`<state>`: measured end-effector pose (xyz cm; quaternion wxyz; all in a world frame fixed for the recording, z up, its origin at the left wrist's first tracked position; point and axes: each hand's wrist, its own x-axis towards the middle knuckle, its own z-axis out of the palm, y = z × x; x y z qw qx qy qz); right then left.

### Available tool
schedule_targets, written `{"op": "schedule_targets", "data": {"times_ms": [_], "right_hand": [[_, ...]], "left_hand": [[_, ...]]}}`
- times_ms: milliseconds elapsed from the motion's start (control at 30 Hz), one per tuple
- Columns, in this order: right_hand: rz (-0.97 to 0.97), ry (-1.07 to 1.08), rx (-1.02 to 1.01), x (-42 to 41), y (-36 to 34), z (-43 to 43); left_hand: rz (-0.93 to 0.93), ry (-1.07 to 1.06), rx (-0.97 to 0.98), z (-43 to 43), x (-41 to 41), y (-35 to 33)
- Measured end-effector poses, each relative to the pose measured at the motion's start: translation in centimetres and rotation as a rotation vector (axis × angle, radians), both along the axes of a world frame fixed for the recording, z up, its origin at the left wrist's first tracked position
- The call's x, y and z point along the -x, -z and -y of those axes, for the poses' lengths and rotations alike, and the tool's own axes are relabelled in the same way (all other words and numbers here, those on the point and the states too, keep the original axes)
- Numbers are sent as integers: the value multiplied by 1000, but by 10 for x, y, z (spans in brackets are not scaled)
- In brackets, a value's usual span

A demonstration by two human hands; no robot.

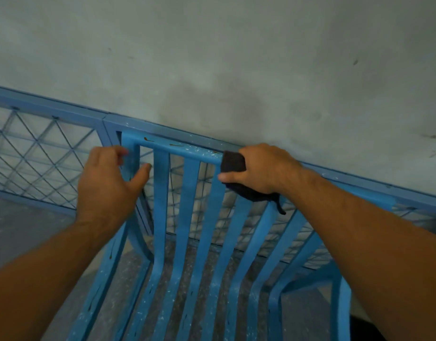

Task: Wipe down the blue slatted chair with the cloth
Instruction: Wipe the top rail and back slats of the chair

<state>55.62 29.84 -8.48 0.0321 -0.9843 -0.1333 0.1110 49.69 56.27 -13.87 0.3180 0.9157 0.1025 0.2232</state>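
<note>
The blue slatted chair [187, 217] stands below me, its back rail against a blue fence; white specks and a few rust marks dot the paint. My left hand [106, 183] grips the left upright of the chair back near the top corner, fingers behind it and thumb in front. My right hand [263, 168] holds a dark cloth [233, 161] wrapped over the top rail, right of the middle. A loose end of the cloth hangs below my wrist.
A blue metal fence with diamond wire mesh [39, 153] runs behind the chair from upper left to lower right. Beyond it lies a grey concrete surface [236, 57] with dark stains. Speckled grey floor [182, 286] shows between the slats.
</note>
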Motion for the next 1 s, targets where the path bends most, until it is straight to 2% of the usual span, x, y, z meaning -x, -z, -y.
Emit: {"op": "schedule_targets", "data": {"times_ms": [100, 233, 333, 467, 633, 733, 800, 867, 933, 1000], "right_hand": [[20, 56, -15, -5, -4, -24], [313, -39, 46, 7, 13, -35], [456, -173, -123, 14, 34, -19], [326, -186, -233, 21, 27, 5], [32, 34, -2, -1, 1, -22], [-97, 33, 1, -21, -6, -55], [-105, 26, 42, -25, -11, -71], [22, 8, 122, -20, -7, -81], [234, 6, 176, -9, 6, -87], [395, -46, 93, 3, 21, -86]], "left_hand": [[-42, -45, 22, -13, -15, 2], [-168, -104, 154, -16, -28, 5], [-204, -52, 173, -21, -37, 6], [-225, 46, 92, -25, -40, 0], [-266, 51, 8, -24, -42, -5], [-269, 53, 3, -25, -43, -5], [-273, 71, 10, -26, -44, -4], [-279, 89, 14, -27, -45, -3], [-281, 98, 13, -26, -45, -2], [-286, 102, -3, -27, -45, -1]]}}
